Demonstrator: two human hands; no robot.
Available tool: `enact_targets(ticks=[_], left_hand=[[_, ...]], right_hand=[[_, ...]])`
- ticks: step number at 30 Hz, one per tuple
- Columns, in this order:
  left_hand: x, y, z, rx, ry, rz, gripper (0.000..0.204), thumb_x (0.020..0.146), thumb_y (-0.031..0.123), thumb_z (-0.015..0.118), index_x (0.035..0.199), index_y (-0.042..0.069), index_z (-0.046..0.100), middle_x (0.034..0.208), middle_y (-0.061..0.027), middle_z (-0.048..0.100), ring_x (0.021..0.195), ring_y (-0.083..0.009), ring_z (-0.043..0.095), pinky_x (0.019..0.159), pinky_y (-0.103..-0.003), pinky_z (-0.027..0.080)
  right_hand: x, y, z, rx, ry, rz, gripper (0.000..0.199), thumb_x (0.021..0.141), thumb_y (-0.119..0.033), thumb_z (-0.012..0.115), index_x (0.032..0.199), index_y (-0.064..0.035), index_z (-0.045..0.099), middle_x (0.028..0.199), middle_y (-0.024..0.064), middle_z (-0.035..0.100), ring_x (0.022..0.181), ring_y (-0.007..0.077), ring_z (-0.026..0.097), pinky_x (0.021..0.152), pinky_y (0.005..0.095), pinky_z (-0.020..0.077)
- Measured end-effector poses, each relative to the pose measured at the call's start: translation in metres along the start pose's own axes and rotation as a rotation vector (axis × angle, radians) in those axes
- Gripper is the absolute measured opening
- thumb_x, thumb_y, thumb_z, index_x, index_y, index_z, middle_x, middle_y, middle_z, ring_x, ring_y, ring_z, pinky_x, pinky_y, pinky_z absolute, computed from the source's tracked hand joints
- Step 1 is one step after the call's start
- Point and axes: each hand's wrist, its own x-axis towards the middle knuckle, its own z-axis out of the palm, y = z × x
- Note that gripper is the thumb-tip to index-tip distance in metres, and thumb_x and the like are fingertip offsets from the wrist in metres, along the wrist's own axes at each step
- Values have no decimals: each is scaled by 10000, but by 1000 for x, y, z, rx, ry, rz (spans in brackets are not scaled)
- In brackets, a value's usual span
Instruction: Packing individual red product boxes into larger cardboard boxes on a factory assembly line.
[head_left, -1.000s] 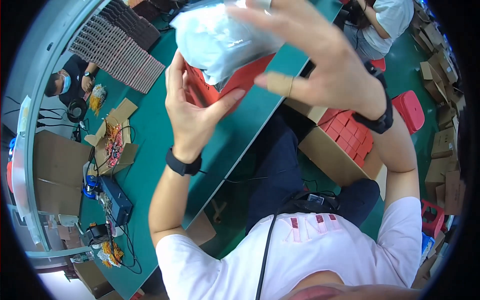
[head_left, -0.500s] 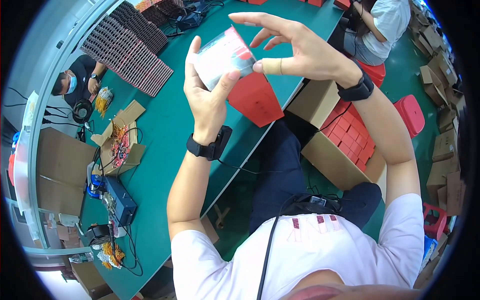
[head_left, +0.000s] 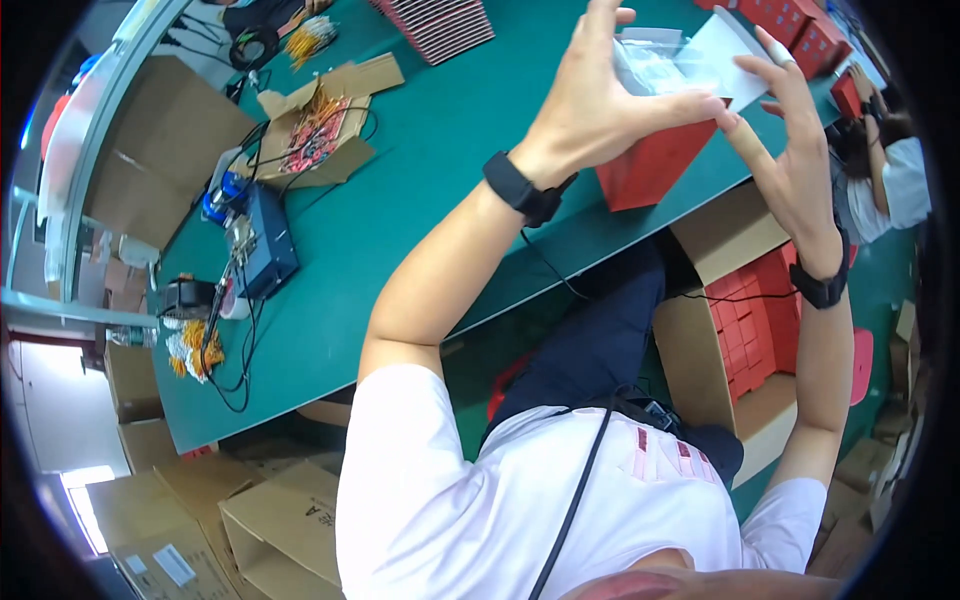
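A tall red box (head_left: 655,165) stands near the table's front edge. At its top is a shiny clear plastic package (head_left: 665,70) with pale contents I cannot make out. My left hand (head_left: 595,100) is closed round the package, its thumb along the near side and its fingers behind. My right hand (head_left: 795,160) is on the other side, fingers apart and curved. Its thumb tip is at the box's rim, close to my left thumb. Between the right fingers and the package rises a white flap (head_left: 725,55), with the index finger by its edge.
The green table (head_left: 430,230) bears an open carton of wired parts (head_left: 325,140), a blue soldering unit (head_left: 262,240), bundled wires (head_left: 195,350) and stacked strips (head_left: 440,25). Red boxes (head_left: 800,30) stand far right. By my legs is a carton of red boxes (head_left: 740,330). A co-worker (head_left: 885,180) sits at right.
My view has turned, and the table's contents sit differently in it. The package, held above the red box before, is now down at its top. My right hand has come lower, beside the box.
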Motion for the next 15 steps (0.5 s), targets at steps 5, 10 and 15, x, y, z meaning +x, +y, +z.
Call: enact_targets(ticks=[5, 10, 15], left_hand=[[-4, -62, 13, 15, 195, -3, 387, 791, 128, 673, 1138, -30, 610, 1049, -172, 642, 897, -216, 637, 752, -299, 519], [-10, -54, 30, 37, 326, 86, 266, 764, 223, 707, 941, 24, 708, 989, -187, 629, 925, -317, 607, 808, -380, 499], [-36, -52, 15, 474, 151, 379, 526, 684, 415, 766, 1060, 60, 676, 1205, -201, 533, 1024, -369, 544, 887, -418, 481]], right_hand=[[0, -2, 21, 101, 25, 54, 542, 860, -217, 698, 1343, -89, 487, 1382, 107, 496, 1175, 244, 530, 967, 334, 421], [-2, -11, 51, 152, 330, 128, 837, 847, -136, 726, 1506, -102, 211, 1449, 147, 396, 1194, 243, 527, 1023, 361, 407], [-15, 15, 73, 466, 447, 31, 682, 884, -147, 695, 1437, -1, 323, 1291, 156, 544, 1132, 206, 566, 945, 310, 454]])
